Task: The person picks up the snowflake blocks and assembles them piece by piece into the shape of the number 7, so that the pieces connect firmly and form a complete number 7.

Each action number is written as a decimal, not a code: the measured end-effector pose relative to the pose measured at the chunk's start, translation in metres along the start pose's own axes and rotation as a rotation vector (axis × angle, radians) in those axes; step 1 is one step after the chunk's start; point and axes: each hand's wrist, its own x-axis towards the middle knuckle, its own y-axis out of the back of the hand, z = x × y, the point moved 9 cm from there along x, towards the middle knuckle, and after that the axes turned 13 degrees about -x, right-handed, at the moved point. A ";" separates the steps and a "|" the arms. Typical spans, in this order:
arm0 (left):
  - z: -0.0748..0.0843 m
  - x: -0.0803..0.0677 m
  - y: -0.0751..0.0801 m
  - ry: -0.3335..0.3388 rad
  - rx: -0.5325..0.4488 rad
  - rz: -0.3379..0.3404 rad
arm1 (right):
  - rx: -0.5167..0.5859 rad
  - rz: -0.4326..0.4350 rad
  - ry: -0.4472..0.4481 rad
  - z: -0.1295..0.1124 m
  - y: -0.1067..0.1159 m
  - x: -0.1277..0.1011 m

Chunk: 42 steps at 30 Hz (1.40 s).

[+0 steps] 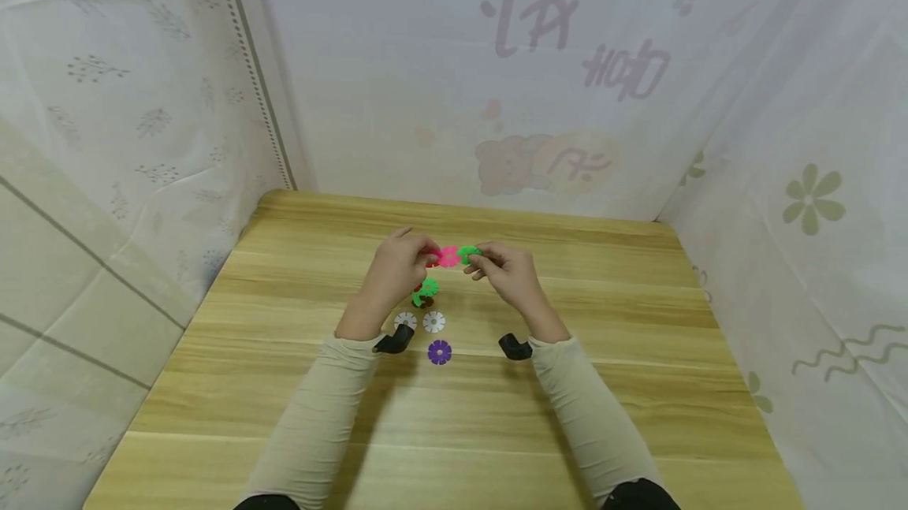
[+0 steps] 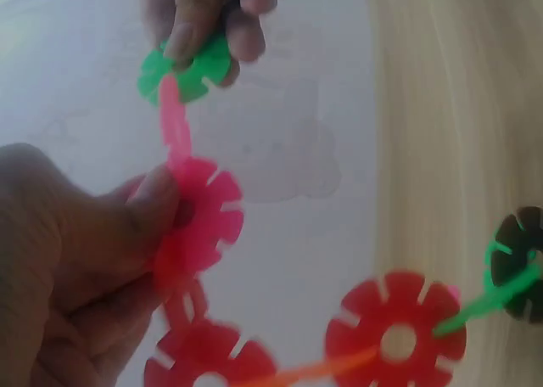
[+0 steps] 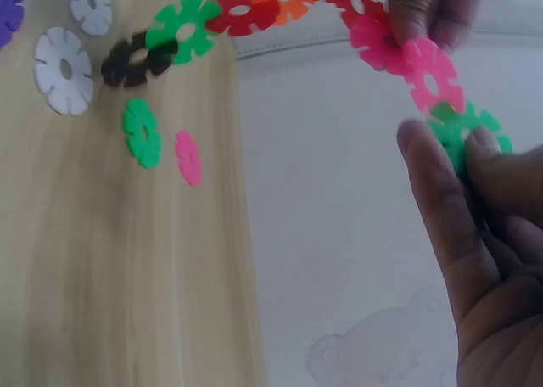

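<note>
Left hand (image 1: 397, 267) pinches the chain of slotted plastic discs (image 3: 280, 5) by a pink disc (image 1: 448, 257); right hand (image 1: 505, 272) pinches the green end disc (image 1: 468, 254) above the wooden desk (image 1: 638, 384).

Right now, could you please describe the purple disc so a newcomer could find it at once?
On the wooden table, look between the person's two wrists. The purple disc lies flat there, nearest the viewer, just below two white discs. It is the only purple piece and joined to nothing.

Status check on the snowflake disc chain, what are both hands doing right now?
Left hand pinches a pink disc of the chain. Right hand pinches the green end disc, slotted on. Loose white discs and a purple disc lie below on the table; nothing blocking.
</note>
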 end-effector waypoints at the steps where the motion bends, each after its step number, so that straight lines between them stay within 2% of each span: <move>1: 0.000 0.000 0.000 0.001 0.009 0.008 | -0.001 0.008 -0.005 0.000 -0.001 0.000; 10: 0.005 -0.004 0.000 -0.047 0.048 0.159 | -0.046 0.107 -0.027 -0.003 -0.006 -0.001; 18: 0.008 -0.005 -0.001 -0.085 0.047 0.227 | -0.065 0.140 0.031 -0.039 0.003 -0.005; 20: 0.009 -0.005 -0.002 -0.093 0.052 0.226 | -0.057 0.144 0.037 -0.041 0.003 -0.006; 23: 0.010 -0.005 -0.003 -0.094 0.052 0.219 | -0.048 0.148 0.056 -0.027 -0.001 -0.006; 27: 0.010 -0.006 -0.004 -0.091 0.040 0.211 | -0.054 0.142 0.039 -0.007 -0.006 -0.004; 29: 0.009 -0.006 -0.005 -0.084 0.031 0.198 | -0.057 0.130 0.013 -0.005 -0.006 -0.004; 32: 0.006 -0.006 -0.007 -0.056 0.022 0.160 | -0.050 0.111 0.003 -0.009 -0.006 -0.005; 38: 0.002 -0.004 -0.005 0.032 0.008 0.080 | -0.057 0.092 0.063 -0.036 0.001 -0.008; 42: 0.002 -0.002 -0.004 0.070 -0.009 0.033 | -0.047 0.077 0.068 -0.033 0.001 -0.008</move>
